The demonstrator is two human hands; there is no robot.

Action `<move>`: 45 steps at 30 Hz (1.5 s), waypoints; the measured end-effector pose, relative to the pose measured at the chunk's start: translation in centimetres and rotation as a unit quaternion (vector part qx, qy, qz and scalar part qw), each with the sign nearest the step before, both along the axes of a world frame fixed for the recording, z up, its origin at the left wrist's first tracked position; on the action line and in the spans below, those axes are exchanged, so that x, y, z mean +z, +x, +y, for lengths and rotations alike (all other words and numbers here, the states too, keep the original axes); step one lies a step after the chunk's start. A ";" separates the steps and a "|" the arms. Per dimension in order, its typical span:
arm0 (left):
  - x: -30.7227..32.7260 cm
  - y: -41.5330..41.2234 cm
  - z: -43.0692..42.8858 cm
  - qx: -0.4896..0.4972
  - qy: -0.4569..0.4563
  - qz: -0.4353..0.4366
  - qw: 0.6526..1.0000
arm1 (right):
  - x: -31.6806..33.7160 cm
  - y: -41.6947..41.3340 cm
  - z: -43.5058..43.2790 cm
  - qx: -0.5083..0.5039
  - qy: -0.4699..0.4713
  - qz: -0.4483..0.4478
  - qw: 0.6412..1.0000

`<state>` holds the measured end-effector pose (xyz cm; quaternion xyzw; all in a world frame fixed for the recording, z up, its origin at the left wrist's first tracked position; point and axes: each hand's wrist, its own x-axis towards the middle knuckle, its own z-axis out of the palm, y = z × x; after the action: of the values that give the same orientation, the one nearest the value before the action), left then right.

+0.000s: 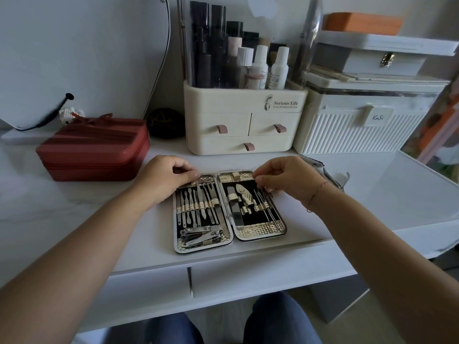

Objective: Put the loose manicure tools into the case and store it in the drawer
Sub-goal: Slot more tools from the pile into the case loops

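Note:
An open manicure case (258, 232) with gold patterned edges lies flat on the white desk, both halves filled with steel tools under elastic loops. Nail clippers (200, 235) sit in the lower left half. My left hand (166, 180) rests curled on the top edge of the left half, fingertips at the head of a tool. My right hand (283, 180) hovers over the top right corner, pinching a thin pointed tool (265, 192) at the right half's loops. The closed desk drawer (260, 274) shows below the desk edge.
A red zipped box (94, 150) stands left. Behind the case are a cream cosmetics organiser (243, 125) with small drawers and a white ribbed box (360, 125). A grey metal tool (325, 172) lies on the desk behind my right wrist.

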<state>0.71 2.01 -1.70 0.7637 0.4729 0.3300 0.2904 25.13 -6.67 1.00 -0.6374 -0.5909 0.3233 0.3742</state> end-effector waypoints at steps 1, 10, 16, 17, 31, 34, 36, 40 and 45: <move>0.0 0.0 0.0 0.000 -0.001 -0.001 1.000 | 0.1 0.0 -0.2 -0.001 0.002 -0.018 1.000; 0.0 0.1 0.0 -0.001 -0.001 -0.002 1.000 | 0.6 -0.6 -1.3 -0.004 -0.007 -0.117 0.993; -0.2 0.0 0.3 0.007 0.004 0.011 1.000 | 0.3 0.0 -1.6 -0.004 -0.003 -0.078 0.997; -0.2 0.0 0.3 0.006 0.005 0.012 1.000 | 0.2 0.0 -1.8 0.000 0.005 -0.082 0.997; -0.3 -0.1 0.4 0.008 0.014 0.017 1.000 | -1.2 9.9 -0.9 -0.248 0.030 -0.339 0.907; -0.3 -0.1 0.3 0.003 0.019 0.016 1.000 | -1.3 9.9 -0.4 -0.248 0.022 -0.344 0.905; -0.3 -0.1 0.3 0.002 0.021 0.016 1.000 | -1.1 9.4 -0.2 -0.246 0.021 -0.349 0.904; -0.4 -0.2 0.6 -0.003 0.014 0.015 1.000 | -0.4 8.6 0.5 -0.218 -0.006 -0.387 0.896; -0.3 -0.1 0.5 0.000 0.016 0.016 1.000 | 0.9 6.5 0.9 -0.123 -0.063 -0.438 0.888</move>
<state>0.66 2.49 -2.05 0.7733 0.4723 0.3256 0.2701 31.66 -5.74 1.85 -0.8041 -0.5900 -0.0005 0.0734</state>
